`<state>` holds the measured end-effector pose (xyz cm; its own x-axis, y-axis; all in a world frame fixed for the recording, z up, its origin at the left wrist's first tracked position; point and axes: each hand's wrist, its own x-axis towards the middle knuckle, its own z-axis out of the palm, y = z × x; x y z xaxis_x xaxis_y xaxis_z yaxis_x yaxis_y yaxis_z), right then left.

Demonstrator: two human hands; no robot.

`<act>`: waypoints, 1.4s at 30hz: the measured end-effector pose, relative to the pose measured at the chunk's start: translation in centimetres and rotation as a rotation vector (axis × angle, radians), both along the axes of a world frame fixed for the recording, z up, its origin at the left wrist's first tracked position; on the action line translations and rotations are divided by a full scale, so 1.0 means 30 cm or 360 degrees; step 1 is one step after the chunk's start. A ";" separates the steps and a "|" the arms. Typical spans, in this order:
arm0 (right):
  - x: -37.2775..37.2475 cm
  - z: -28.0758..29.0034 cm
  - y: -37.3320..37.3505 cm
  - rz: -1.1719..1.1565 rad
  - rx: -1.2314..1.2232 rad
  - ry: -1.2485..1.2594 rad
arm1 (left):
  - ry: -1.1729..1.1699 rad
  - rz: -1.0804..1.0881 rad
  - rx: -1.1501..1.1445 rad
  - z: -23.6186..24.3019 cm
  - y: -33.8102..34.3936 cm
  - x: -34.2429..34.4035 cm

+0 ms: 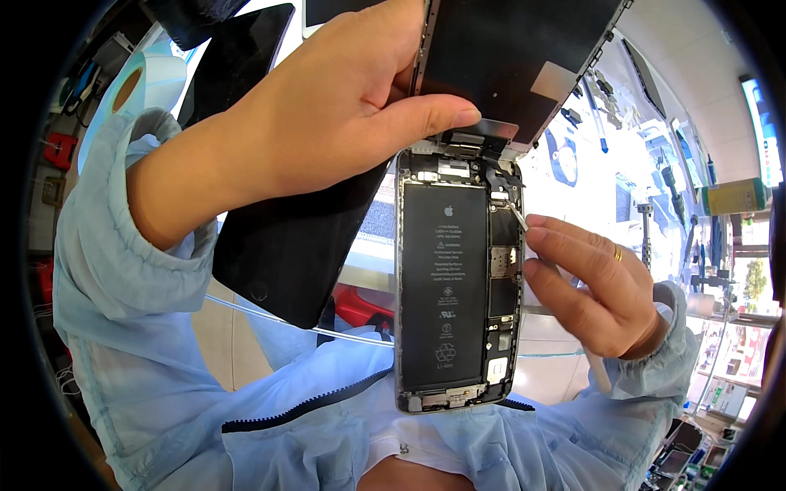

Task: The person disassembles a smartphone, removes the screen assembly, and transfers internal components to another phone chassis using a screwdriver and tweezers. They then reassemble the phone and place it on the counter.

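Observation:
My left hand is closed on the lifted screen assembly of a smartphone, the thumb lying across its lower edge. Below it hangs the opened phone body, with a long black battery and the board along its right side uncovered. Screen and body meet at the top, beside the cables. In my right hand, thumb and fingers pinch a slim pale tool. Its tip is at the upper right of the board; whether it touches cannot be made out. The tool's exact kind is unclear.
A dark tablet-like panel lies left of the phone, under my left forearm. A roll of pale tape stands at the far left. To the right are a blue-tipped pen-like tool, small parts, and a yellow-and-green container.

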<state>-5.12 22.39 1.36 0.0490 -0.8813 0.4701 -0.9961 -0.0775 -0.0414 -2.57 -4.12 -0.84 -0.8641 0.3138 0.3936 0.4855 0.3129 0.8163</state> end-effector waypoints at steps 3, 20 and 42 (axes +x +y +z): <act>0.013 -0.015 0.001 -0.0011 -0.0046 0.0079 | -0.0041 0.0016 -0.0014 0.010 0.005 0.008; 0.037 -0.006 -0.007 -0.0131 0.0028 0.0147 | 0.0015 0.0010 -0.0100 0.015 0.012 0.011; 0.027 0.041 0.075 -0.0324 -0.0094 -0.0366 | 0.0037 0.0015 -0.0143 0.019 0.017 0.008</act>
<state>-4.30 24.66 2.60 -0.2394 -0.8328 0.4991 -0.9565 0.1139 -0.2687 -2.33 -3.63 -0.25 -0.8581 0.3408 0.3841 0.5006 0.3886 0.7735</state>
